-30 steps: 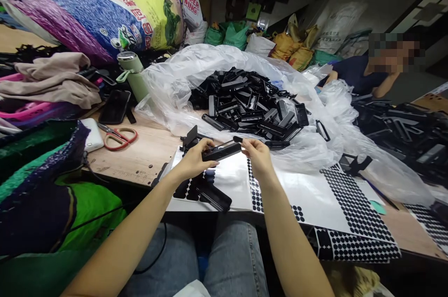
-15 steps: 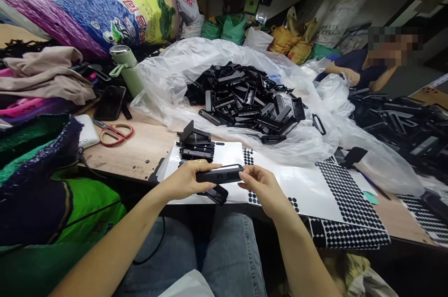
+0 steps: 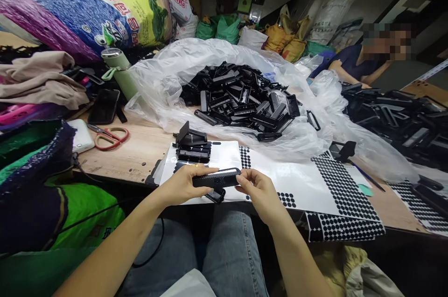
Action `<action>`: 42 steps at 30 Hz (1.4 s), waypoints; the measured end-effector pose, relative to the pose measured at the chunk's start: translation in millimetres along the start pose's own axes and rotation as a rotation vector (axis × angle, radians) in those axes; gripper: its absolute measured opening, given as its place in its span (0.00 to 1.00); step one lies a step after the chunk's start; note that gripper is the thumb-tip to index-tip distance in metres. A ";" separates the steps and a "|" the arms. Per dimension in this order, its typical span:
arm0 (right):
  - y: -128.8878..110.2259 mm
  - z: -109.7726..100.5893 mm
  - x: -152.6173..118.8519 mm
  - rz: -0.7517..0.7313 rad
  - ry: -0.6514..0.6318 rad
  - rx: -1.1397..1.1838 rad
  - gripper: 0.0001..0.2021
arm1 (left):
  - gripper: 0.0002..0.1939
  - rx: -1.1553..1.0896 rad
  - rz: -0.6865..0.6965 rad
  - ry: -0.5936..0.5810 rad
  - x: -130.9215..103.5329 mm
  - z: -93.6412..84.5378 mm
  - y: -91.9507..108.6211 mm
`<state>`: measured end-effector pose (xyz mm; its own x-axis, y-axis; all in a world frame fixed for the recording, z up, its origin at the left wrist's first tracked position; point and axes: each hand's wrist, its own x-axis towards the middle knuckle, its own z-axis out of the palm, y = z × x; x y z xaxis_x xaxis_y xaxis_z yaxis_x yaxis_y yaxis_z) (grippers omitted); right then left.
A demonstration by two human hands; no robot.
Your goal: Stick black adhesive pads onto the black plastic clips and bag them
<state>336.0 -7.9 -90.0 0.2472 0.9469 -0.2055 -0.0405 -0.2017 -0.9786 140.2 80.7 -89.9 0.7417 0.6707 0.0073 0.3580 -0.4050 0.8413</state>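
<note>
My left hand [image 3: 181,185] grips the left end of a long black plastic housing [image 3: 217,178] with a textured side and a pale strip along its upper face. At its right end, the thumb and fingers of my right hand [image 3: 258,190] pinch the corner; whether a small sticker is between them I cannot make out. Beneath the held housing another black part [image 3: 217,195] lies partly hidden at the table's front edge. Just behind my left hand, several black parts [image 3: 192,151] are stacked on white sheets. A sheet of round black stickers [image 3: 346,184] spreads to the right.
A heap of black plastic parts [image 3: 241,101] rests on clear plastic film [image 3: 154,96] behind my hands. To the left are red-handled scissors [image 3: 111,138], a phone [image 3: 104,106] and a green flask [image 3: 121,73]. A person [image 3: 350,61] sits at the far right beside another heap.
The view has shifted slightly, so the table's contents sit a little further left. Both hands keep hold of the black housing, with almost no change in grip.
</note>
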 end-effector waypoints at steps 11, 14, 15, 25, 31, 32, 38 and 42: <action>10.8 1.3 -3.7 -0.052 0.066 -0.152 0.13 | 0.24 0.021 -0.025 -0.015 -0.8 0.4 5.4; 10.4 0.9 -4.8 -0.058 0.084 -0.173 0.13 | 0.23 0.030 -0.021 -0.026 0.0 1.3 6.0; 9.8 1.4 -6.0 -0.058 0.087 -0.178 0.12 | 0.23 0.034 -0.020 -0.027 0.3 1.6 6.3; 26.7 -14.9 30.4 -0.093 0.262 -0.329 0.14 | 0.25 -0.072 -0.139 -0.059 2.5 3.2 7.1; 38.0 -50.4 106.2 -0.026 0.347 -0.657 0.02 | 0.23 -0.129 -0.202 -0.042 3.4 2.8 8.1; 37.9 -52.5 111.7 -0.016 0.328 -0.671 0.03 | 0.23 -0.143 -0.213 -0.034 3.5 2.6 8.1; 17.2 -41.4 83.6 -0.008 0.204 -0.640 0.07 | 0.28 -0.307 -0.321 -0.016 4.1 3.1 6.3; -7.4 -8.1 32.8 -0.141 0.008 -0.470 0.09 | 0.27 -0.320 -0.313 0.001 6.5 6.6 3.2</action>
<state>352.3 22.6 -89.4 0.2268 0.9715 -0.0695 0.4346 -0.1648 -0.8854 149.9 79.7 -90.7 0.6250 0.7308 -0.2744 0.3719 0.0303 0.9278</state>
